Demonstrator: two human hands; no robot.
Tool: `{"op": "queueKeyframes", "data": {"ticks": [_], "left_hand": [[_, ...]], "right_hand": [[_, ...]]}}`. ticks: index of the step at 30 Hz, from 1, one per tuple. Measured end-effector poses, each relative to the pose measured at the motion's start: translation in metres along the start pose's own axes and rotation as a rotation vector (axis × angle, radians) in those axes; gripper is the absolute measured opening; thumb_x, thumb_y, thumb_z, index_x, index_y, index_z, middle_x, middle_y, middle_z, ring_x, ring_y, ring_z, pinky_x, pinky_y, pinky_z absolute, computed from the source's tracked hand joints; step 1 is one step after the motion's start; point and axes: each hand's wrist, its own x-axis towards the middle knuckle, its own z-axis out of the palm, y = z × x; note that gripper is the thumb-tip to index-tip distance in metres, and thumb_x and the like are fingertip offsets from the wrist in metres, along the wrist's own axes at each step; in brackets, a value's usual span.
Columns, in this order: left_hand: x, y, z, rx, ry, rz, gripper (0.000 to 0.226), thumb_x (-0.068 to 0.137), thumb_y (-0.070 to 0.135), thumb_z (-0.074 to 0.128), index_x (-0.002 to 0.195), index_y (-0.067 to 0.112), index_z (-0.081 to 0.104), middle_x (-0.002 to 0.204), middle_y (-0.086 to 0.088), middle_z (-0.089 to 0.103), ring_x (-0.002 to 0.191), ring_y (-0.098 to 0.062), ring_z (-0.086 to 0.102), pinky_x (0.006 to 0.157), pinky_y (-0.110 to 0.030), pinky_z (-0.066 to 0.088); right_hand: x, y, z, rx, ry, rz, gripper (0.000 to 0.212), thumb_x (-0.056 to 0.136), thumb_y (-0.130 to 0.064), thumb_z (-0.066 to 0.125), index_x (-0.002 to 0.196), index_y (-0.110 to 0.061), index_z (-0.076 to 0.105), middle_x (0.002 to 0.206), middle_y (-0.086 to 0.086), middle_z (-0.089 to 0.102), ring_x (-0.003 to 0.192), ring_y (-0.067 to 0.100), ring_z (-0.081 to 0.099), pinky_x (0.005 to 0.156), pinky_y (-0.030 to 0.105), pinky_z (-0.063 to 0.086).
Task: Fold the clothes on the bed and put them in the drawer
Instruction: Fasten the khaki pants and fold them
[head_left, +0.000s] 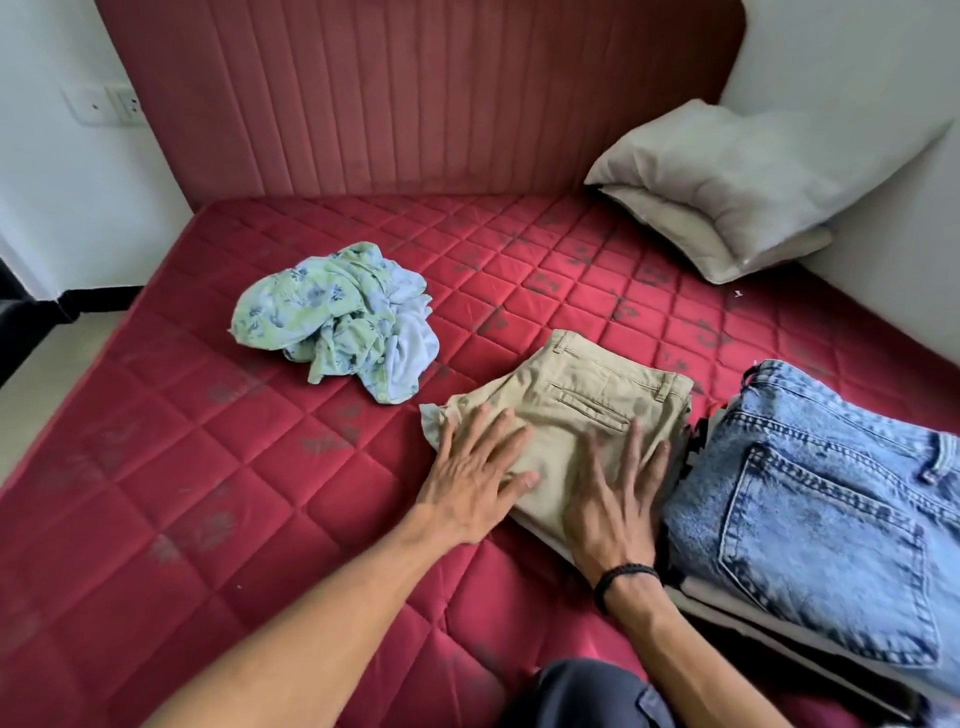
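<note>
Both hands are pressing flat, fingers straight, on the folded khaki trousers lying on the red bed: the left hand on their left edge, the right hand beside it. Folded jeans are topping a stack just right. A crumpled floral garment is lying farther left.

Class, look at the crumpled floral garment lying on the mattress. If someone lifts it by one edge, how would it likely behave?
The floral garment would probably go limp and unfurl, since it lies bunched in soft, loose folds. It looks thin, so it is likely light. Resting apart from the khaki trousers on the mattress, it should lift without dragging anything.
</note>
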Motion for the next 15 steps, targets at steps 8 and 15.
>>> {"op": "queueKeyframes", "data": {"ticks": [8, 15], "left_hand": [[0.007, -0.040, -0.058, -0.098, -0.295, -0.315, 0.094, 0.086, 0.089, 0.023, 0.163, 0.040, 0.001, 0.172, 0.002, -0.011, 0.158, -0.028, -0.015, 0.122, -0.064, -0.008], [-0.056, -0.172, -0.068, -0.158, -0.268, -0.689, 0.066, 0.100, 0.058, 0.048, 0.156, 0.028, 0.031, 0.159, -0.003, 0.031, 0.146, -0.029, 0.029, 0.115, -0.051, 0.033]], "right_hand": [[0.026, -0.012, 0.012, -0.220, -0.162, 0.092, 0.061, 0.093, -0.043, 0.043, 0.147, -0.016, 0.052, 0.164, 0.028, 0.021, 0.152, 0.052, -0.005, 0.115, 0.077, 0.003], [0.087, -0.153, 0.040, 0.294, -0.261, -0.301, 0.051, 0.096, -0.042, 0.051, 0.142, -0.020, 0.053, 0.136, 0.013, 0.056, 0.124, 0.040, 0.054, 0.107, 0.050, 0.042]]}}
